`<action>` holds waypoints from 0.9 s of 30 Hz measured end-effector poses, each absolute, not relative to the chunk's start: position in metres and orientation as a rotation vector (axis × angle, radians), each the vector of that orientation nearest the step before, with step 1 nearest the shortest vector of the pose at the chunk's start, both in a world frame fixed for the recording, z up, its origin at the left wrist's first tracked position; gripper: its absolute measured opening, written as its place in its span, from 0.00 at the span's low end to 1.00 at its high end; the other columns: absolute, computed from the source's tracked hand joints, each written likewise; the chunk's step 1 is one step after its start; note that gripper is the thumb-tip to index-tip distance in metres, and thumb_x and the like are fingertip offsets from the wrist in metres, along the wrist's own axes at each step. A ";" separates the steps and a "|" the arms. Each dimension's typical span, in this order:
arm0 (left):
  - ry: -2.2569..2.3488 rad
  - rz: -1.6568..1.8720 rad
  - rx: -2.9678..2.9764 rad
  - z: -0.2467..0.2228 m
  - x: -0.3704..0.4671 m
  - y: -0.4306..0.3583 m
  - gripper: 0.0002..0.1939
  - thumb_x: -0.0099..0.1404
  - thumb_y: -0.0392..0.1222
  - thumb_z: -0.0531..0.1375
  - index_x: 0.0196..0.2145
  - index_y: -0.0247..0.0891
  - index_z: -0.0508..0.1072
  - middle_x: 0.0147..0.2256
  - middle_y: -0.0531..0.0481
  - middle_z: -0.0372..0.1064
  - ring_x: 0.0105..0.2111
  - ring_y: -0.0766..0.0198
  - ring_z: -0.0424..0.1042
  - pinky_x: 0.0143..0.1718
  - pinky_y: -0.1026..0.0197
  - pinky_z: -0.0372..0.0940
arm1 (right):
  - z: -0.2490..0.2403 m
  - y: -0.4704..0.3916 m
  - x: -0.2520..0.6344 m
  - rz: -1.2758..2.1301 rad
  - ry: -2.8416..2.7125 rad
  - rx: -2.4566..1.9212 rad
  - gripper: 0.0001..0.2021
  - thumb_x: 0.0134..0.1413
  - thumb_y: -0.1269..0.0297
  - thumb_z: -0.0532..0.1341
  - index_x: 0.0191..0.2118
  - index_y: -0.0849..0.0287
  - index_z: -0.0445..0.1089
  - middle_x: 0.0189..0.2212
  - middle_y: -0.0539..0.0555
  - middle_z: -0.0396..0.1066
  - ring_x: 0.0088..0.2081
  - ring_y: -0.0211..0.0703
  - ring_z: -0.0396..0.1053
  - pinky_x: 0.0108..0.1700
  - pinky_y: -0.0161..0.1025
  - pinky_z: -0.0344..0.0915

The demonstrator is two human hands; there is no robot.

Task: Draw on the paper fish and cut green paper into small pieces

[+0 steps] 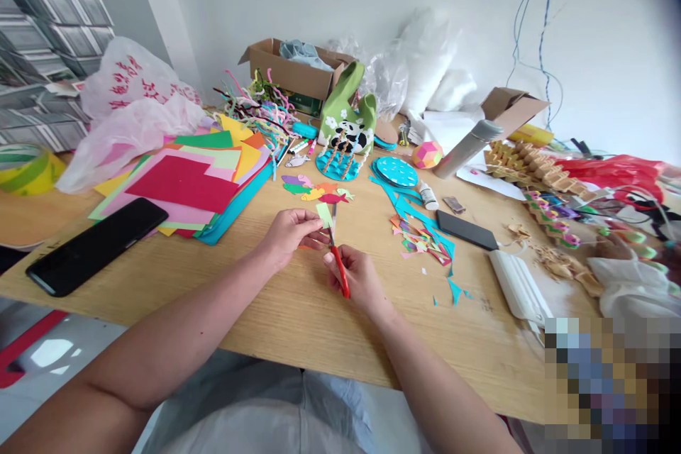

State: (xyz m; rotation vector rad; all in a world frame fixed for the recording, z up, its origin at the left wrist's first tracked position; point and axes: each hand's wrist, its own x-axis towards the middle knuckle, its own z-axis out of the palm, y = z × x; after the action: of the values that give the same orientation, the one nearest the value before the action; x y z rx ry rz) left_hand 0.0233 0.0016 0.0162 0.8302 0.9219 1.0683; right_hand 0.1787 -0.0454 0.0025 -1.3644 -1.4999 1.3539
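Right hand (360, 277) around red-handled scissors (341, 272)

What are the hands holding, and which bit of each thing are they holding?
The left hand pinches a small light-green paper by its edge, between thumb and fingers. The right hand holds scissors by their red handles.

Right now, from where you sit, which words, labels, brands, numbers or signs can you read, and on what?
None reads clearly enough to quote.
Left bag: red characters, too creased and blurred to read.
White bottle: any label is too small to read.
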 end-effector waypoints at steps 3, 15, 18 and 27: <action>0.920 1.066 0.829 0.016 0.023 0.002 0.07 0.52 0.36 0.67 0.28 0.30 0.73 0.28 0.43 0.76 0.25 0.63 0.76 0.22 0.66 0.69 | 0.002 -0.046 0.178 1.348 -1.505 -1.375 0.24 0.46 0.40 0.63 0.22 0.56 0.57 0.14 0.47 0.63 0.15 0.35 0.59 0.18 0.33 0.51; 0.912 1.071 0.824 0.015 0.023 0.002 0.07 0.52 0.36 0.67 0.27 0.30 0.73 0.28 0.42 0.76 0.25 0.62 0.76 0.22 0.66 0.69 | -0.001 -0.045 0.180 1.325 -1.525 -1.388 0.23 0.48 0.41 0.62 0.23 0.56 0.58 0.13 0.48 0.63 0.15 0.34 0.57 0.18 0.33 0.51; 0.911 1.068 0.823 0.015 0.023 0.002 0.08 0.52 0.36 0.67 0.27 0.30 0.73 0.27 0.42 0.76 0.25 0.62 0.76 0.22 0.66 0.68 | -0.002 -0.045 0.180 1.310 -1.535 -1.391 0.23 0.48 0.41 0.62 0.23 0.56 0.58 0.13 0.48 0.64 0.15 0.35 0.57 0.18 0.33 0.51; 0.912 1.060 0.817 0.015 0.023 0.002 0.07 0.53 0.36 0.66 0.27 0.30 0.73 0.27 0.42 0.76 0.25 0.62 0.76 0.22 0.66 0.68 | 0.000 -0.046 0.179 1.272 -1.556 -1.400 0.24 0.49 0.41 0.61 0.22 0.56 0.57 0.12 0.47 0.62 0.14 0.35 0.57 0.18 0.33 0.50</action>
State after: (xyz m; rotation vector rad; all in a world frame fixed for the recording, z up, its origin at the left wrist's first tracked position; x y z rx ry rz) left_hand 0.0229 0.0023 0.0152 0.8171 0.9118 1.0600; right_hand 0.1788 -0.0461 0.0001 -1.3995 -1.5561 1.2718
